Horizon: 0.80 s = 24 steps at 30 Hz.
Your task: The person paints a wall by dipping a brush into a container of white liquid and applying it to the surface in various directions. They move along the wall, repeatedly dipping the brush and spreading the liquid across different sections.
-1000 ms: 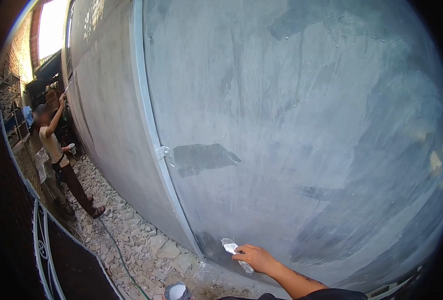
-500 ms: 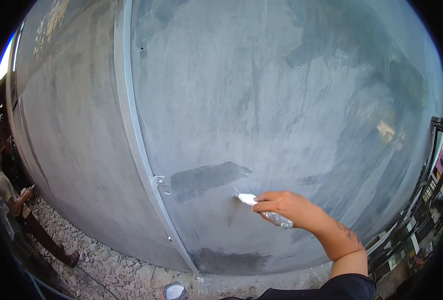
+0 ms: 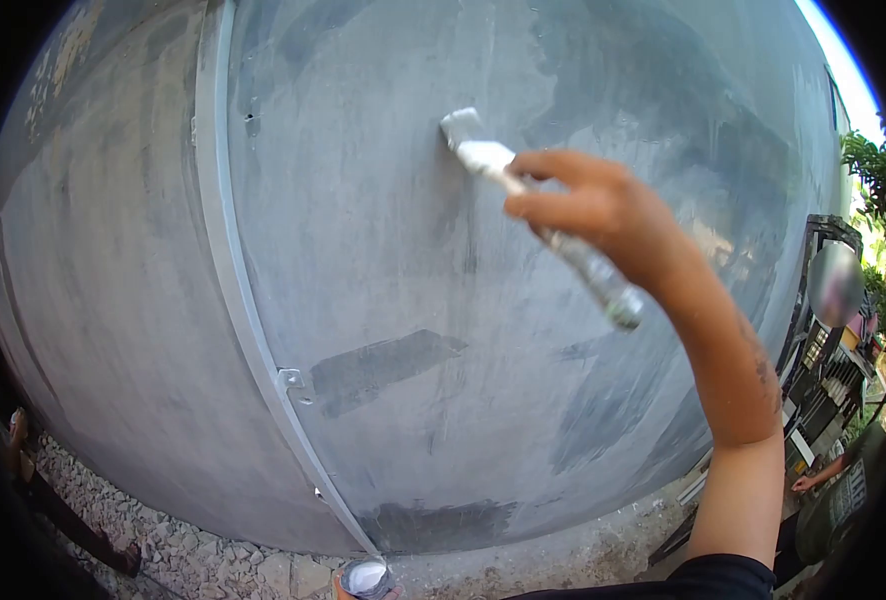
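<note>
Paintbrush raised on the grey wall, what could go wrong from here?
The paintbrush is tilted bristles-up in the right hand, so wet paint may run down the handle onto the fingers. The paint cup sits at the bottom edge of view and might tip unwatched. Darker patches on the grey wall could end up uneven.

A single head-worn camera sits close to the grey wall (image 3: 383,300), facing it squarely, wide-angled, tipped just enough to catch the stony ground (image 3: 193,560).

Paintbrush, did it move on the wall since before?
Yes, upward. The paintbrush in the right hand was below the dark patch earlier; now it is well above it.
</note>
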Tool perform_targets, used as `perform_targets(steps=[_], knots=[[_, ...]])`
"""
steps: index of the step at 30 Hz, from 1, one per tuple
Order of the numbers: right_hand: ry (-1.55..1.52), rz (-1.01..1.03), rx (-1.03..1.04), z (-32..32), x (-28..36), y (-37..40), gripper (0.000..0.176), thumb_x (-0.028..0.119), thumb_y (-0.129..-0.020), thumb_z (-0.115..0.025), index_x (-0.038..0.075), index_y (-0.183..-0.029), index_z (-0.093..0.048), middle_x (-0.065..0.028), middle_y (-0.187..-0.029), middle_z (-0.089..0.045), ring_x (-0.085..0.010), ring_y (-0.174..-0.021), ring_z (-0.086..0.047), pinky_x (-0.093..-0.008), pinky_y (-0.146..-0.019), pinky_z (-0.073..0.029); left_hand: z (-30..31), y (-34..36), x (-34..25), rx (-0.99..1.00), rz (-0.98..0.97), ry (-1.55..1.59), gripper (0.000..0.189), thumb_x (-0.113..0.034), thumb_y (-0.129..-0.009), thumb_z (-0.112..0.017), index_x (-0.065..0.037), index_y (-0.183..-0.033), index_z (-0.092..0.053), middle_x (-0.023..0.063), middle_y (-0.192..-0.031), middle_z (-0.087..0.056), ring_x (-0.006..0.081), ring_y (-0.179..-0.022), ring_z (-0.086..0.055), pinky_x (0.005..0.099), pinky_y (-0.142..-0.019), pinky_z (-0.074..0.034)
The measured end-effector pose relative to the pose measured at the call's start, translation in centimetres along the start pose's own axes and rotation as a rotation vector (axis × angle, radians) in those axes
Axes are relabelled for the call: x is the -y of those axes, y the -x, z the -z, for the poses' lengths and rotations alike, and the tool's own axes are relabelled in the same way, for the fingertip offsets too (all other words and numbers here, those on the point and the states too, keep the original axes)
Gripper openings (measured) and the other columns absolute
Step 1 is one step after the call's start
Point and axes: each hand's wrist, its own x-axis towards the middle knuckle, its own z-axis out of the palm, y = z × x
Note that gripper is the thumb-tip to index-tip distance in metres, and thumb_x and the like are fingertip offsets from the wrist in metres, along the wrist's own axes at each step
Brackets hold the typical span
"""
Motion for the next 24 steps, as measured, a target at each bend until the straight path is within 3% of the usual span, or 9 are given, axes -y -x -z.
perform_targets(steps=[2,3,5,8,10,14,16,20,24], knots=[[-0.120,-0.024,0.258,-3.2,5.8,4.1,0.015,0.011,-0.085,-0.071,0.012,-0.099,-0.067,-0.0148,-0.110,-0.068,-0.0253,-0.087,-0.071,-0.0319,-0.059,-0.060,1.1,-0.3,3.2,0.054,-0.039,-0.197,0.082,0.007,-0.070,-0.086,-0.005,-0.139,-0.043,0.0142,-0.124,-0.064,0.0287,-0.112,-0.066,0.0416,-0.096,-0.057],[-0.235,0.001,0.227,-5.6,8.9,6.8,0.009,0.012,-0.083,-0.068,0.009,-0.089,-0.062,-0.0127,-0.094,-0.061,-0.0244,-0.084,-0.069,-0.0359,-0.056,-0.059,1.6,-0.5,4.1,0.091,-0.088,-0.388,0.081,0.007,-0.071,-0.085,-0.005,-0.139,-0.043,0.0138,-0.124,-0.064,0.0285,-0.113,-0.066,0.0416,-0.097,-0.056],[-0.443,-0.034,0.461,-7.6,14.6,11.6,0.014,0.011,-0.082,-0.069,0.009,-0.094,-0.062,-0.0178,-0.114,-0.063,-0.0281,-0.085,-0.070,-0.0366,-0.054,-0.057,2.2,-1.2,4.7,0.210,0.019,-0.282,0.079,0.006,-0.072,-0.085,-0.003,-0.138,-0.043,0.0141,-0.125,-0.064,0.0275,-0.113,-0.065,0.0402,-0.099,-0.053],[-0.549,-0.236,0.371,-7.5,20.9,17.9,0.015,0.013,-0.083,-0.069,0.008,-0.096,-0.064,-0.0161,-0.123,-0.062,-0.0279,-0.090,-0.071,-0.0354,-0.060,-0.059,2.3,-2.1,2.5,0.287,0.003,-0.371,0.079,0.005,-0.071,-0.086,-0.003,-0.137,-0.043,0.0142,-0.126,-0.063,0.0269,-0.115,-0.064,0.0403,-0.100,-0.052],[-0.649,-0.539,0.223,-6.6,24.6,21.0,0.017,0.010,-0.088,-0.068,0.007,-0.104,-0.068,-0.0126,-0.116,-0.067,-0.0267,-0.100,-0.070,-0.0354,-0.075,-0.060,1.8,-2.7,0.7,0.308,-0.020,-0.423,0.080,0.005,-0.070,-0.087,-0.003,-0.137,-0.044,0.0144,-0.128,-0.062,0.0264,-0.116,-0.063,0.0404,-0.101,-0.052],[-0.834,-1.189,-0.006,-5.5,35.0,28.7,0.016,0.005,-0.092,-0.065,0.006,-0.107,-0.069,-0.0098,-0.115,-0.070,-0.0287,-0.108,-0.069,-0.0384,-0.080,-0.059,-0.1,-4.3,-0.6,0.407,-0.077,-0.504,0.080,0.004,-0.069,-0.088,-0.003,-0.136,-0.044,0.0145,-0.129,-0.061,0.0257,-0.118,-0.062,0.0405,-0.102,-0.051],[-0.912,-1.502,-0.106,-4.7,39.7,31.5,0.013,0.003,-0.093,-0.064,0.004,-0.104,-0.069,-0.0101,-0.108,-0.071,-0.0310,-0.106,-0.068,-0.0405,-0.087,-0.056,-1.3,-5.3,1.2,0.344,-0.190,-0.244,0.081,-0.002,-0.066,-0.092,-0.002,-0.134,-0.047,0.0135,-0.127,-0.063,0.0246,-0.116,-0.062,0.0396,-0.100,-0.051],[-1.028,-1.410,0.330,-1.3,43.8,35.0,0.014,0.006,-0.093,-0.066,0.005,-0.107,-0.068,-0.0136,-0.110,-0.070,-0.0342,-0.099,-0.067,-0.0420,-0.086,-0.054,-5.2,-6.6,1.8,0.610,-0.192,-0.212,0.083,-0.002,-0.064,-0.093,-0.001,-0.133,-0.047,0.0134,-0.127,-0.062,0.0244,-0.116,-0.061,0.0393,-0.101,-0.051],[-1.008,-1.487,0.415,-0.6,44.1,35.2,0.014,0.005,-0.092,-0.065,0.005,-0.106,-0.066,-0.0137,-0.110,-0.070,-0.0355,-0.099,-0.065,-0.0425,-0.085,-0.053,-8.8,-7.3,2.4,0.746,-0.195,-0.131,0.085,-0.004,-0.062,-0.095,0.000,-0.133,-0.048,0.0133,-0.127,-0.062,0.0241,-0.116,-0.061,0.0390,-0.102,-0.050]])
